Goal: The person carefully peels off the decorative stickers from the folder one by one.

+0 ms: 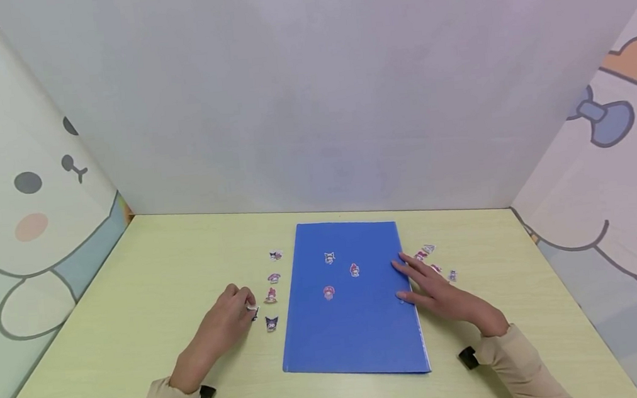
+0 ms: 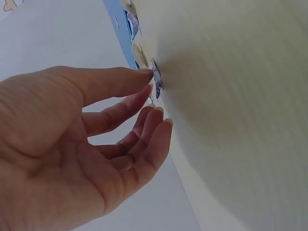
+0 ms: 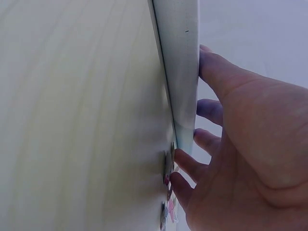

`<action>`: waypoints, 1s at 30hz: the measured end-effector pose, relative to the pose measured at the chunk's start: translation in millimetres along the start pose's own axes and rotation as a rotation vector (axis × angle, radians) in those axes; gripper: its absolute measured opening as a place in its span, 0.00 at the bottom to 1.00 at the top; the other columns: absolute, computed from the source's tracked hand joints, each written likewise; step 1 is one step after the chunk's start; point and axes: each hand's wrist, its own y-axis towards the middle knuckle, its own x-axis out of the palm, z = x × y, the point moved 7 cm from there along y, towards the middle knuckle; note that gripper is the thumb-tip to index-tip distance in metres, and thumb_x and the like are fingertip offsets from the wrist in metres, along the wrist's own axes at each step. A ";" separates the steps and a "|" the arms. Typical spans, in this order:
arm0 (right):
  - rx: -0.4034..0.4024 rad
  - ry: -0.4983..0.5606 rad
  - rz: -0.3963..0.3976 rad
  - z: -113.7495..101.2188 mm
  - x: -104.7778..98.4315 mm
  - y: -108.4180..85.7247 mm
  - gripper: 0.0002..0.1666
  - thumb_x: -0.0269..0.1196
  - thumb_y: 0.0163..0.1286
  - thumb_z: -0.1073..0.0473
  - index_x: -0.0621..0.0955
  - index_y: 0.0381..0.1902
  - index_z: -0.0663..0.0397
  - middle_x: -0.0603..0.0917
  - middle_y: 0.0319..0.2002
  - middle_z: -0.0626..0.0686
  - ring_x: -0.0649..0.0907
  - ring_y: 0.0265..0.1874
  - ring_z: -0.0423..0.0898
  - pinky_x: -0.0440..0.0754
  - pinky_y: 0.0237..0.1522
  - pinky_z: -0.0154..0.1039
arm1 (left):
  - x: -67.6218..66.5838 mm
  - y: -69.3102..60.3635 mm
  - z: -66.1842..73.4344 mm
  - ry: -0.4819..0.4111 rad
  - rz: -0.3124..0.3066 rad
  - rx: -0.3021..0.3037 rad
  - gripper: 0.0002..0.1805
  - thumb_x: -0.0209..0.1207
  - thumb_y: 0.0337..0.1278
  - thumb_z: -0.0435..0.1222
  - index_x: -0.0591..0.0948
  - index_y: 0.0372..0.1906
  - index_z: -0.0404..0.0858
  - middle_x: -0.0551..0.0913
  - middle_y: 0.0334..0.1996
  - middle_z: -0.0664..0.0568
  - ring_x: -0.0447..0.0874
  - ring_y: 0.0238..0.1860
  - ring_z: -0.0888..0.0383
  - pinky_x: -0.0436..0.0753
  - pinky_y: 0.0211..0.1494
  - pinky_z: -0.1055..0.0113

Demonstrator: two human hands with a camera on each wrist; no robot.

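A blue board (image 1: pixel 359 334) lies flat on the table, with several small cartoon stickers on its face, such as a pink one (image 1: pixel 329 293). Left of the board, my left hand (image 1: pixel 229 317) pinches a dark cartoon sticker (image 2: pixel 157 81) between thumb and index finger, close to the tabletop. Its other fingers are bent and hold nothing. My right hand (image 1: pixel 437 293) rests with spread fingers on the board's right edge; in the right wrist view the thumb touches the top of the board's pale side (image 3: pixel 180 62). A small, unclear piece lies by that thumb.
Beside the board's left edge several stickers form a loose column, among them a dark one (image 1: pixel 272 324) and a pink one (image 1: pixel 274 279). More stickers (image 1: pixel 428 249) lie right of the board, partly behind my right hand. A pale wall (image 1: pixel 310 98) rises behind the table.
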 end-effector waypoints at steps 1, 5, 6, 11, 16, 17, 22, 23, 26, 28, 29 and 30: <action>0.001 0.001 0.000 0.2 -0.1 0.0 0.41 0.60 0.79 0.54 0.58 0.80 0.64 0.50 0.80 0.69 0.49 0.77 0.74 0.53 0.69 0.75 | 0.0 0.8 0.8 0.001 -0.001 -0.005 0.08 0.67 0.58 0.24 0.79 0.37 0.36 0.71 0.34 0.50 0.69 0.34 0.56 0.77 0.35 0.61; 0.007 0.008 -0.001 1.2 -0.2 0.1 0.41 0.60 0.79 0.54 0.58 0.80 0.63 0.50 0.80 0.68 0.49 0.77 0.73 0.53 0.69 0.75 | 0.8 3.7 4.0 -0.003 -0.003 -0.018 0.06 0.66 0.59 0.24 0.80 0.37 0.35 0.72 0.33 0.51 0.70 0.33 0.56 0.76 0.35 0.61; 0.009 0.009 -0.001 1.3 -0.2 0.1 0.41 0.60 0.79 0.53 0.58 0.80 0.63 0.50 0.80 0.68 0.49 0.77 0.73 0.53 0.69 0.74 | 0.7 4.4 5.4 -0.007 0.000 -0.014 0.06 0.65 0.60 0.25 0.80 0.37 0.35 0.73 0.32 0.51 0.70 0.33 0.56 0.76 0.35 0.61; 0.011 0.011 0.000 1.7 -0.2 0.3 0.41 0.60 0.79 0.53 0.58 0.80 0.63 0.49 0.80 0.68 0.49 0.77 0.73 0.53 0.69 0.74 | 2.3 7.9 10.5 -0.023 0.009 0.004 0.04 0.63 0.63 0.27 0.79 0.36 0.36 0.74 0.32 0.51 0.71 0.33 0.56 0.77 0.35 0.61; 0.011 0.011 -0.003 1.6 0.0 0.4 0.41 0.60 0.79 0.53 0.58 0.80 0.63 0.50 0.80 0.68 0.49 0.77 0.73 0.53 0.69 0.75 | 5.0 12.2 15.0 -0.016 0.011 0.005 0.04 0.63 0.64 0.28 0.79 0.36 0.37 0.73 0.31 0.52 0.71 0.33 0.56 0.77 0.35 0.61; 0.011 0.011 -0.003 1.6 0.1 0.4 0.41 0.60 0.79 0.54 0.58 0.80 0.63 0.50 0.80 0.68 0.49 0.77 0.73 0.53 0.69 0.75 | 5.6 13.0 16.2 -0.018 0.010 0.003 0.04 0.63 0.64 0.28 0.79 0.36 0.37 0.73 0.31 0.52 0.71 0.33 0.56 0.77 0.35 0.61; 0.004 0.005 -0.001 1.3 0.7 0.6 0.41 0.60 0.79 0.54 0.58 0.80 0.63 0.50 0.80 0.69 0.50 0.77 0.73 0.54 0.69 0.75 | 9.4 16.7 21.9 -0.033 0.004 0.000 0.04 0.65 0.64 0.29 0.80 0.36 0.37 0.73 0.31 0.52 0.72 0.35 0.56 0.78 0.36 0.61; 0.003 0.005 -0.001 1.2 0.8 0.7 0.41 0.60 0.79 0.54 0.58 0.80 0.63 0.50 0.80 0.69 0.50 0.77 0.73 0.54 0.69 0.75 | 10.0 17.4 23.4 -0.033 0.003 0.000 0.04 0.65 0.64 0.29 0.80 0.36 0.37 0.73 0.32 0.52 0.72 0.35 0.56 0.78 0.36 0.60; 0.003 0.006 -0.001 0.7 0.6 0.9 0.41 0.60 0.79 0.54 0.58 0.80 0.63 0.50 0.80 0.69 0.50 0.77 0.73 0.54 0.69 0.74 | 12.0 20.2 28.3 -0.028 0.003 0.010 0.04 0.66 0.64 0.29 0.80 0.38 0.36 0.74 0.32 0.52 0.72 0.35 0.56 0.78 0.36 0.61; 0.005 0.007 -0.001 0.7 0.4 1.1 0.41 0.60 0.79 0.54 0.58 0.80 0.63 0.50 0.80 0.69 0.50 0.77 0.73 0.54 0.69 0.74 | 12.3 21.7 32.4 -0.023 0.009 0.030 0.05 0.66 0.64 0.29 0.80 0.39 0.36 0.74 0.33 0.52 0.73 0.36 0.56 0.78 0.35 0.61; 0.006 0.007 0.000 0.7 0.3 1.1 0.41 0.60 0.79 0.54 0.59 0.80 0.64 0.50 0.80 0.69 0.50 0.77 0.73 0.54 0.69 0.74 | 13.0 22.5 34.4 -0.020 0.013 0.043 0.05 0.66 0.63 0.29 0.80 0.39 0.36 0.75 0.33 0.52 0.74 0.36 0.55 0.78 0.35 0.61; 0.005 0.007 0.001 0.5 0.2 1.0 0.41 0.61 0.79 0.54 0.59 0.80 0.64 0.50 0.80 0.69 0.50 0.77 0.73 0.54 0.69 0.74 | 13.3 23.2 36.4 -0.018 0.019 0.056 0.06 0.67 0.63 0.29 0.80 0.40 0.37 0.75 0.33 0.52 0.75 0.37 0.55 0.78 0.35 0.61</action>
